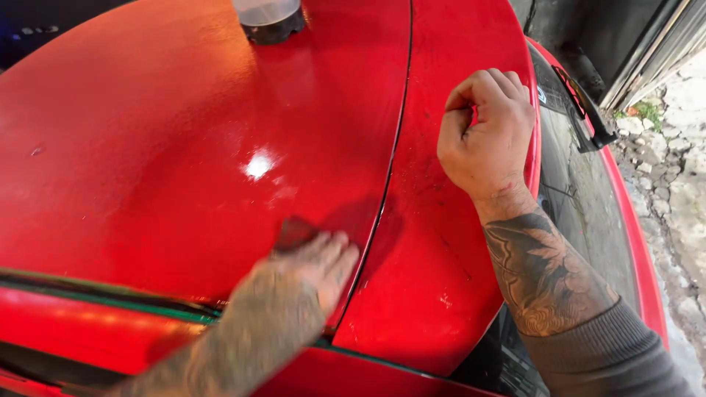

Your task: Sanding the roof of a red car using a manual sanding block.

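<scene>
Red painted car body panel (pixel 147 147), glossy, with one bright glint of light ahead of the left fingertips.

Left hand (pixel 312 268): blurred, laid flat on the panel, fingers straight and close together. Under and just beyond its fingertips, a small dark sanding pad (pixel 294 231) pressed against the paint; only its far corner shows past the fingers.

Panel seam (pixel 386 184): thin dark line, running just right of the left fingertips and away up the bodywork.

Right hand (pixel 485 132): fingers curled into a loose fist, knuckles resting on the red fender (pixel 434 294) beyond the seam. Whether anything lies inside the curled fingers cannot be told. Tattooed forearm, grey sleeve (pixel 610 353) pushed back.

Plastic bottle (pixel 268 18): pale, with a dark base, standing on the panel well beyond both sets of fingers, cut off by the top edge.

Windscreen (pixel 581 191): dark glass, just right of the right fist, with a black wiper arm (pixel 585 110) across it.

Stone paving (pixel 680 169): far right.
</scene>
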